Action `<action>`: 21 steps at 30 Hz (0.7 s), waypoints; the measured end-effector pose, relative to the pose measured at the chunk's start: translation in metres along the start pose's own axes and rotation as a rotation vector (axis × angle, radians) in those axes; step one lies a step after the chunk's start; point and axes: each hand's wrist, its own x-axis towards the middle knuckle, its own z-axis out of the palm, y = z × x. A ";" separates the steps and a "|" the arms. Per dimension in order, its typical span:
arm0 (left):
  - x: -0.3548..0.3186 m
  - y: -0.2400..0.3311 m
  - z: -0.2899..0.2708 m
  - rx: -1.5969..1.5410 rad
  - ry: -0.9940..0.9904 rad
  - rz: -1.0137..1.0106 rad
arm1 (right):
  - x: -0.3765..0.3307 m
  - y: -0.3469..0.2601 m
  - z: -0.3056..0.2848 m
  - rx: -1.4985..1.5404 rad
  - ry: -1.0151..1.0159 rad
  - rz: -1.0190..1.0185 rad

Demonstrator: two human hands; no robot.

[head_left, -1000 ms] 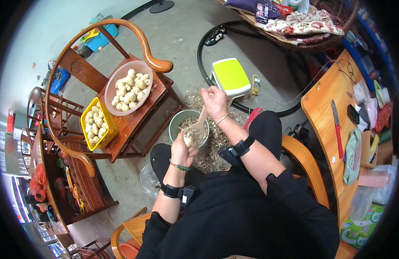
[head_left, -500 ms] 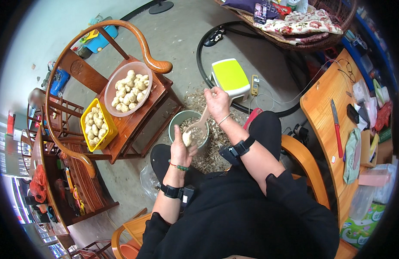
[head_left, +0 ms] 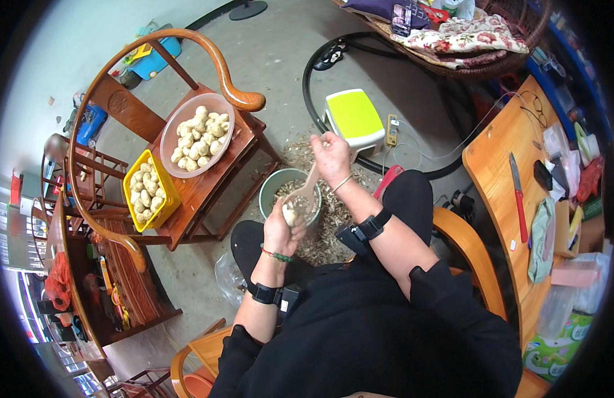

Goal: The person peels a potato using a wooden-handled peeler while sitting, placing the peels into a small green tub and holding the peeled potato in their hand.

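Note:
My left hand (head_left: 278,232) is closed around a whitish, rounded, mushroom-like lump (head_left: 290,214). My right hand (head_left: 333,159) grips the upper end of a wooden spatula (head_left: 312,180), whose broad lower part lies against or just beside the lump. Contact is too small to make out. Both hands are over a pale green bucket (head_left: 270,190) with scraps inside. Similar lumps fill a pale round bowl (head_left: 167,161) and a yellow basket (head_left: 169,214) on a wooden armchair (head_left: 207,199) at the left.
Brown and pale scraps (head_left: 337,219) litter the floor around the bucket. Beyond it stand a green-topped stool (head_left: 355,114) and a power strip (head_left: 392,131). On the right, a wooden table (head_left: 499,192) bears a red-handled knife (head_left: 519,205). A clear plastic bag (head_left: 229,278) lies by my left leg.
My left hand has tipped slightly, its thumb now lower and closer over the lump. The spatula has shifted a little left and down against it. The bowl and basket stay put.

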 end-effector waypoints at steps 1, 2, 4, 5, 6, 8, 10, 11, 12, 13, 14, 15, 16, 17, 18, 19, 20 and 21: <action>0.003 -0.001 -0.006 -0.086 -0.098 -0.049 | 0.000 0.000 0.002 0.003 -0.004 0.052; 0.004 -0.002 -0.012 -0.173 -0.193 -0.095 | -0.001 -0.002 0.003 0.008 -0.012 0.103; 0.006 -0.003 -0.015 -0.166 -0.259 -0.134 | 0.014 0.018 -0.004 -0.063 0.108 0.002; 0.004 -0.003 -0.016 -0.168 -0.314 -0.174 | 0.016 0.021 -0.010 -0.155 0.141 -0.059; 0.003 -0.002 -0.015 -0.169 -0.313 -0.173 | 0.018 0.024 -0.013 -0.247 0.175 -0.120; 0.003 -0.001 -0.008 -0.126 -0.212 -0.062 | 0.021 0.022 -0.017 -0.229 0.162 -0.070; 0.003 -0.002 -0.011 -0.078 -0.178 -0.002 | 0.017 0.015 -0.017 -0.204 0.109 0.004; 0.001 -0.001 -0.005 -0.056 -0.139 0.019 | 0.016 0.021 -0.017 -0.144 0.105 0.043; -0.002 0.000 -0.001 -0.034 -0.099 0.039 | 0.016 0.024 -0.016 -0.132 0.115 0.037; 0.001 0.002 -0.007 -0.019 -0.146 0.021 | 0.016 0.027 -0.016 -0.127 0.115 0.030; 0.006 0.000 -0.019 0.013 -0.172 0.062 | 0.013 0.019 -0.015 -0.130 0.106 0.052; 0.003 0.000 -0.013 0.091 -0.105 0.135 | 0.013 0.020 -0.016 -0.133 0.113 0.042; 0.000 0.000 -0.007 0.169 -0.037 0.210 | 0.014 0.021 -0.019 -0.135 0.119 0.033; 0.003 -0.003 -0.009 0.261 0.037 0.308 | 0.014 0.022 -0.018 -0.141 0.127 0.026; 0.010 -0.006 -0.016 0.352 0.113 0.408 | 0.013 0.022 -0.016 -0.127 0.121 0.005; 0.022 -0.008 -0.034 0.528 0.164 0.516 | 0.013 0.023 -0.015 -0.112 0.113 -0.017; 0.024 -0.006 -0.034 0.528 0.157 0.513 | 0.013 0.024 -0.017 -0.116 0.119 -0.017; 0.025 -0.005 -0.035 0.851 0.240 0.759 | 0.013 0.025 -0.018 -0.098 0.111 -0.009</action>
